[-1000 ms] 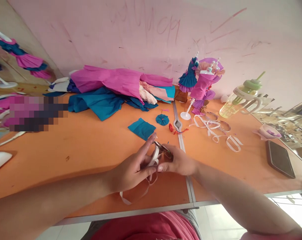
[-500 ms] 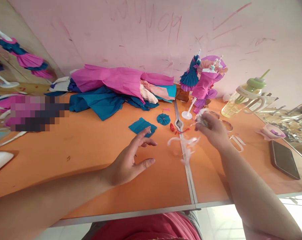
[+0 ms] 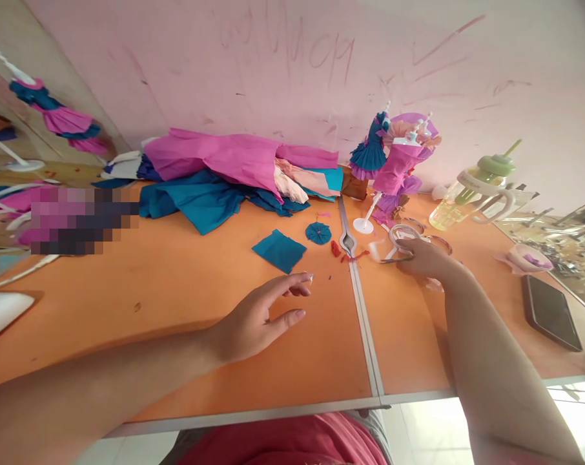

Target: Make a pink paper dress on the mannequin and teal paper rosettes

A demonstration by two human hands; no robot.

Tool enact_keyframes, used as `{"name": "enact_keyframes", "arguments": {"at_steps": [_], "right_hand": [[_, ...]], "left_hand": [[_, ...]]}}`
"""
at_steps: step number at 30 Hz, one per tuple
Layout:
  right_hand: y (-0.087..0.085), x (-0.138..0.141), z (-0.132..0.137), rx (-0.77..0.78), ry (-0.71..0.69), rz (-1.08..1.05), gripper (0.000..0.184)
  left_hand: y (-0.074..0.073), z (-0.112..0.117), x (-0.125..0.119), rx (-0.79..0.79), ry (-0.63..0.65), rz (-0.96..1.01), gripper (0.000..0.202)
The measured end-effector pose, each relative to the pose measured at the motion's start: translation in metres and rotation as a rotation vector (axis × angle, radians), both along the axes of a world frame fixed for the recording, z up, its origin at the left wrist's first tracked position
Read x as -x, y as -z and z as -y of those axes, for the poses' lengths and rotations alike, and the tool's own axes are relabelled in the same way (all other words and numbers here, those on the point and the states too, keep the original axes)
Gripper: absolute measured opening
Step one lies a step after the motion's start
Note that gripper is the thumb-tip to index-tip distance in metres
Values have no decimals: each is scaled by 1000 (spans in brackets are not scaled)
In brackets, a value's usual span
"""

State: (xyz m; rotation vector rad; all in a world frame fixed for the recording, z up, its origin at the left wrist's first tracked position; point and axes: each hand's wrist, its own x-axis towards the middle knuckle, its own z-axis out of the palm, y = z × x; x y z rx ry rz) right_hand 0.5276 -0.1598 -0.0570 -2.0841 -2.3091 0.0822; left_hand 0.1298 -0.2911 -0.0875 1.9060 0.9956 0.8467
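Head view: right hand [image 3: 427,259] is palm-down over the white ribbon [image 3: 394,239], with its loops showing right at the fingertips and a thin dark tool [image 3: 393,260] poking out from under them. Can't tell if those fingers are actually gripping anything. Left hand [image 3: 254,318] is empty, thumb well apart from the fingers, just short of the teal cloth square [image 3: 279,252] on the orange table [image 3: 186,278].

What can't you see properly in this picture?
In the head view:
Dark slim thing: one end hidden by the right hand.
White ribbon: partly covered by that hand.
Pink-and-dark patch: blurred by pixel blocks.
White object, far left: cut off by the picture's edge.
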Motion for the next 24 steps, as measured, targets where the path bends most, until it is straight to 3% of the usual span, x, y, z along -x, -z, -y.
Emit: {"name": "enact_keyframes", "arguments": {"at_steps": [3,8,13,14,17,19,22,24], "right_hand": [[-3,7,6,-8,-35,19,51],[-13,18,12,-121,-88,87,24],[-26,35,19,-336,2,51,27],[-26,42,22,-294,-41,36,25],[-20,63,32,24,-235,-27,15],[-16,75,37,129,-322,-77,15],[-15,82,44,108,-339,-81,21],[-18,87,50,-26,-342,-93,22]], "left_hand": [[3,-1,0,8,-18,10,53],[4,-1,0,17,-7,14,58],[-5,1,-1,54,-5,48,65],[-7,2,-2,76,0,54,67],[-11,2,-4,128,11,70,69],[-11,2,-5,142,13,77,69],[-9,3,-5,186,38,117,73],[-10,3,-4,281,98,176,76]]}}
